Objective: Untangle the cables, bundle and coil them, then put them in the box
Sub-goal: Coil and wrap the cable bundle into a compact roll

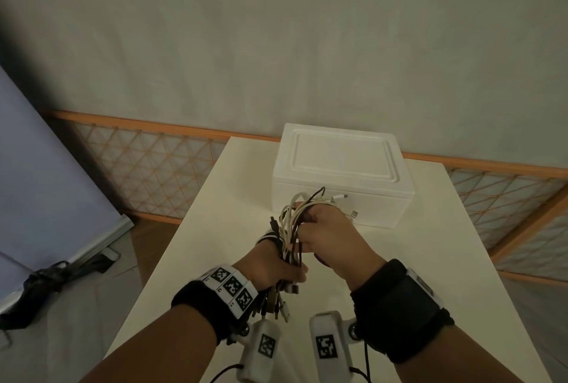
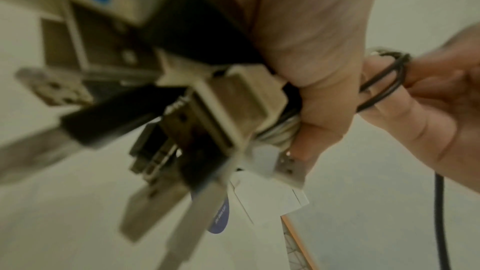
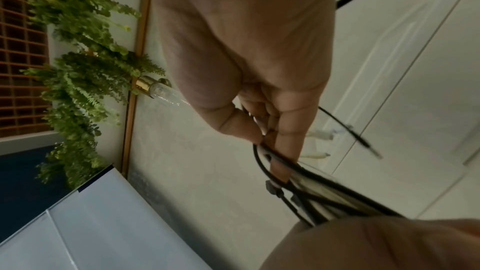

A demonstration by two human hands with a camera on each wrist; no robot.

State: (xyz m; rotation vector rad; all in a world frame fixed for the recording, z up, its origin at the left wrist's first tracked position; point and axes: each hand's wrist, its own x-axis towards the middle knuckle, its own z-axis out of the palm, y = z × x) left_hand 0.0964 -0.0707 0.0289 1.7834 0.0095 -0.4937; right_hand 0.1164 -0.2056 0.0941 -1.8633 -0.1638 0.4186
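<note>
Head view shows my left hand (image 1: 270,265) clenched around the lower end of the cables (image 1: 292,229), plugs hanging below my fist, so the bundle stays gathered above the surface (image 1: 215,229). My right hand (image 1: 325,235) grips the upper loops, I judge to fold them into 1 coil. The box (image 1: 338,173) sits just beyond, lid closed.

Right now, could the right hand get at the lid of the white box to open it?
Probably not yet. The right hand is close in front of the box, with nothing between, but both it and the left hand grip the cable bundle; the lid is still shut.
</note>
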